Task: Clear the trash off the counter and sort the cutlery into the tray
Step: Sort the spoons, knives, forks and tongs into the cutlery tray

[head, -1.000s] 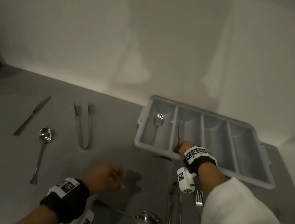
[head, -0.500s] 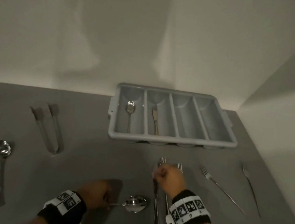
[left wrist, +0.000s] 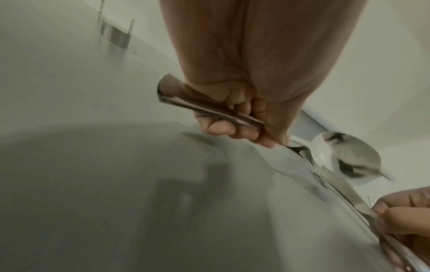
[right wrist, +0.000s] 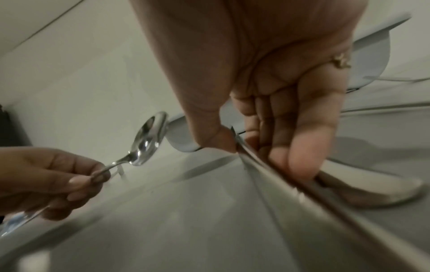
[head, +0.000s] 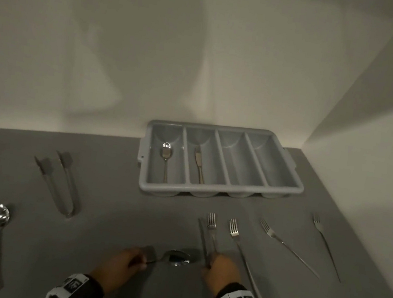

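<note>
- Sorting is the step in hand: the left hand [head: 119,267] pinches a spoon [head: 178,257] by its handle, bowl lifted just off the tabletop [head: 108,212].
- The right hand [head: 221,272], just beside it, closes its fingers on a table knife [head: 202,236], with a fork [head: 211,230] alongside.
- The cutlery tray [head: 219,193] sits ahead of both hands; judging by its contents, the spoon goes in the leftmost compartment, the knife in the next.

A plain pale back wall [head: 152,56] stands well beyond the fingertips of the right hand [head: 221,272], with soft shadows [head: 94,82] lying across it. Off that hand's outer side, a side wall [head: 376,146] meets it in a corner. Beyond the left hand [right wrist: 46,174], the right wrist view shows a dark shape [right wrist: 11,127], too dim to identify.
</note>
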Demonstrator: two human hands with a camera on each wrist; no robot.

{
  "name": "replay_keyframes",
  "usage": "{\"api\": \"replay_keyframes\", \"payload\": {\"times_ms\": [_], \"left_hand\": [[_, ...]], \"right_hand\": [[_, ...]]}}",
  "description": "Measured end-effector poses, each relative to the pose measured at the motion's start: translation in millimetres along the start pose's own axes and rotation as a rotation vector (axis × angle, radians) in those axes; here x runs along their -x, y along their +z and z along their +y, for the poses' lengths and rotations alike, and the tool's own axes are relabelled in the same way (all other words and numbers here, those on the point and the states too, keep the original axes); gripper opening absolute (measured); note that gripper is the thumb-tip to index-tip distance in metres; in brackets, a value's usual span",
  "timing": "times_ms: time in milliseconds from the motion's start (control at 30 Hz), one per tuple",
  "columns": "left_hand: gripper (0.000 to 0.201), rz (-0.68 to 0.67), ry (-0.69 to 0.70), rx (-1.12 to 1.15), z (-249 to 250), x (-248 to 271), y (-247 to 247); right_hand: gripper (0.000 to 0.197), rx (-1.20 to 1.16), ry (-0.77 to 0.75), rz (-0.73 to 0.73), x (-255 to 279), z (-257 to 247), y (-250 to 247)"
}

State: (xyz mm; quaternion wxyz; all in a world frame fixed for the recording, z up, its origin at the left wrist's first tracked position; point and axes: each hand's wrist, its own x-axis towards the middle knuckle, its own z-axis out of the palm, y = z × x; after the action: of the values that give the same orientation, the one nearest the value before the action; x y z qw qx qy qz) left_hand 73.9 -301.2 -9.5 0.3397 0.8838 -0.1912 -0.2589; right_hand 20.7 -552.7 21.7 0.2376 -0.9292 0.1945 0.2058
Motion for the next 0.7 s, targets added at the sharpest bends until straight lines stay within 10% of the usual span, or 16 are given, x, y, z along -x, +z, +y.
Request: {"api": "replay_keyframes", "payload": {"times_ms": [300, 533, 700], "left_hand": [[0.017, 0.562, 0.091, 0.518, 77.8, -38.3, -81.1], [0.041, 0.52, -0.086, 0.184, 93.2, -160.6, -103.5], [0.034, 0.252, -0.304, -0.096, 89.2, -199.1, -92.8]], "right_hand": [[0.031, -0.47, -0.183, 0.304, 5.5, 13.6, -40.3], [0.042, -0.643, -0.232, 0.442, 1.4, 35.9, -67.6], [0.05, -0.655, -0.238, 0.454, -0.2, 57.9, -80.0]]}}
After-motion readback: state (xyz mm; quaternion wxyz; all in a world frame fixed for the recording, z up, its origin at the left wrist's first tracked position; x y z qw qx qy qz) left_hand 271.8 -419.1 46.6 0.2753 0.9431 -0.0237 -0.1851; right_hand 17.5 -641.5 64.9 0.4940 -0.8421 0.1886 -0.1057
